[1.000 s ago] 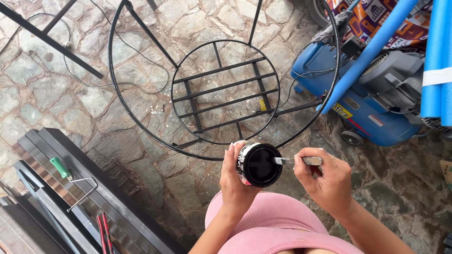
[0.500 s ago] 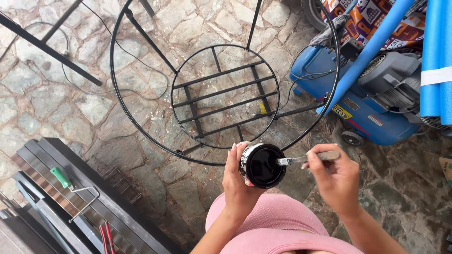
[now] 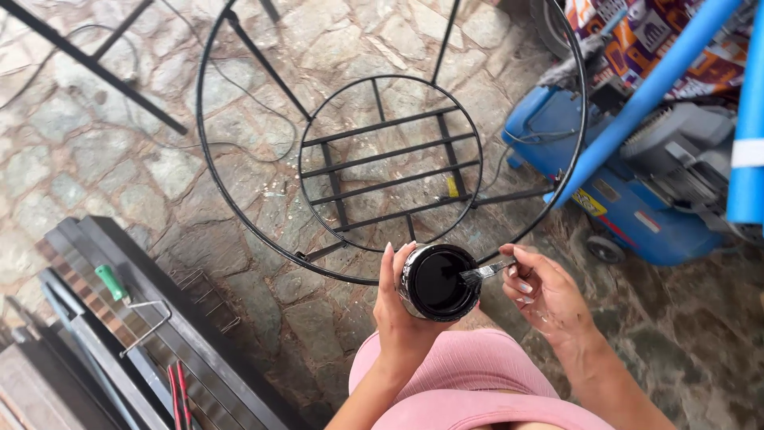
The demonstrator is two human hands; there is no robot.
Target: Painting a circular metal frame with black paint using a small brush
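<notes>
Holding the can of black paint [image 3: 438,282] upright, the left hand [image 3: 400,318] wraps its side while the right hand [image 3: 545,295] pinches a small brush [image 3: 485,273], bristles at the rim. Wiping off excess there should prevent drips before reaching the black metal frame [image 3: 390,159] just ahead.

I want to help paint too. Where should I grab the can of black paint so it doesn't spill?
Probably round the side wall of the can, from the left, like the left hand does. It is round, upright and open on top, full of black paint, so a wrap-around grip keeps it level. The right hand dips the brush in from the right, so leave that side free.
</notes>
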